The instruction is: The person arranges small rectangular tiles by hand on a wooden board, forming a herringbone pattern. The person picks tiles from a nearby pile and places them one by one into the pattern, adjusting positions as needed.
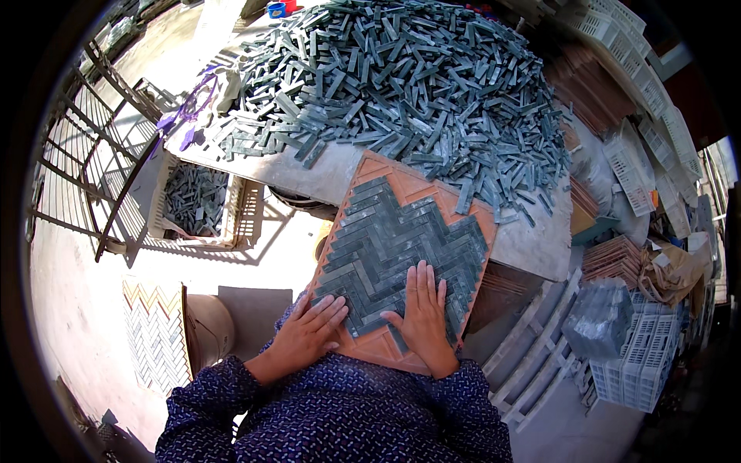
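Note:
An orange tray (pixel 378 164) with a herringbone pattern of dark grey-green stone strips (pixel 378 247) set in it tilts against the table edge in front of me. My left hand (pixel 309 330) lies at the tray's lower left edge, its fingers stretched over the border strips. Flat on the lower right of the pattern rests my right hand (pixel 424 318), thumb spread to the left. Beside that thumb, one strip (pixel 397 339) sticks out below the others, partly hidden by the palm. Bare orange grooves show along the tray's borders.
A big heap of loose stone strips (pixel 401 69) covers the table (pixel 532 247). A crate (pixel 158 204) of strips and a finished-looking lighter herringbone panel (pixel 154 332) are at left, near a metal rack (pixel 93 147). White crates (pixel 633 363), stacked trays (pixel 614 258) and a pallet (pixel 532 347) stand at right.

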`<action>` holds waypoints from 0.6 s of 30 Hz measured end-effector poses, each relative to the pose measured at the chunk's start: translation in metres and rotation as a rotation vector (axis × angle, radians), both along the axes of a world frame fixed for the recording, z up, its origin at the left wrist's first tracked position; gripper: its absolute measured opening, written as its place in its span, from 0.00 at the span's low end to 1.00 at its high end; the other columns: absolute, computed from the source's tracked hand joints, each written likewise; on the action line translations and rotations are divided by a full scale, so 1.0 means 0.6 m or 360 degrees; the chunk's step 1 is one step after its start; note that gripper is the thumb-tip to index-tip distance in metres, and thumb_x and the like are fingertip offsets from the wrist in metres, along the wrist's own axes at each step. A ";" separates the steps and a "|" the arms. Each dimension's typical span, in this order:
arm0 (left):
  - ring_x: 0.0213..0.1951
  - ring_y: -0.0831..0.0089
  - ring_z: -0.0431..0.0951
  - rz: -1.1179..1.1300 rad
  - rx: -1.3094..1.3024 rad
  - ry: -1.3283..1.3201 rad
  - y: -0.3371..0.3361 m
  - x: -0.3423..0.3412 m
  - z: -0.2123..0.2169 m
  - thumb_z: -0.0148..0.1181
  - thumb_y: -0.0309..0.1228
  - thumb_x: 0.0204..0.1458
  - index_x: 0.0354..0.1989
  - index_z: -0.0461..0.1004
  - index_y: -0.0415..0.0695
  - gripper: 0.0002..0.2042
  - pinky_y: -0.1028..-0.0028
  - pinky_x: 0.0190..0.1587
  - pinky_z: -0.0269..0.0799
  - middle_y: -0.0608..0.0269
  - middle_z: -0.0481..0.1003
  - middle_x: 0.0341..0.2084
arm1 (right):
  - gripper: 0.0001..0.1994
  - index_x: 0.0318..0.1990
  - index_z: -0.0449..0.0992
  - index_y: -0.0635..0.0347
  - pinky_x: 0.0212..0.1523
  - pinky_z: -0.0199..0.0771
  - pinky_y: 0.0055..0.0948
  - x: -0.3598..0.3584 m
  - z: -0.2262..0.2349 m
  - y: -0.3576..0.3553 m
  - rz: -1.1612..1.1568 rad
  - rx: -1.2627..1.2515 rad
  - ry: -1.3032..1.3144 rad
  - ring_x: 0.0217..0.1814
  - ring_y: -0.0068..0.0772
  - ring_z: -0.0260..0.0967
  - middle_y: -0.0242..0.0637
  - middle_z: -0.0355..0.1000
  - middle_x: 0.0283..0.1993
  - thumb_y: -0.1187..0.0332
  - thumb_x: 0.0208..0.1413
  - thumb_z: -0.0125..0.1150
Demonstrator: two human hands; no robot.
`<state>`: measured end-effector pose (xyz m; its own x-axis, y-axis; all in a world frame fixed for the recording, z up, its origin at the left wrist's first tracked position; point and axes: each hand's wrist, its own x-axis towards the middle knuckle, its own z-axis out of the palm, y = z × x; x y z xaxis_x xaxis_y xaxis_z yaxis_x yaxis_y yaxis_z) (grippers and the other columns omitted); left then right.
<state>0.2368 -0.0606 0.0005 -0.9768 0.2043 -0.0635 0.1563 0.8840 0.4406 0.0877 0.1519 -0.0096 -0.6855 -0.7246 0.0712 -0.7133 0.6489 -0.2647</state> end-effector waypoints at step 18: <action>0.68 0.59 0.52 0.0207 -0.0232 0.0277 0.006 -0.113 -0.028 0.52 0.57 0.47 0.66 0.53 0.39 0.43 0.52 0.69 0.37 0.54 0.54 0.66 | 0.27 0.56 0.65 0.67 0.65 0.48 0.56 0.046 0.011 0.008 0.0117 -0.0384 -0.0076 0.68 0.53 0.52 0.53 0.58 0.64 0.63 0.51 0.61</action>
<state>0.1690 -0.0572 -0.0164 -0.9931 0.0770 0.0885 0.0992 0.9539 0.2832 0.1155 0.1565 -0.0031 -0.6384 -0.7386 0.2168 -0.7392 0.5097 -0.4402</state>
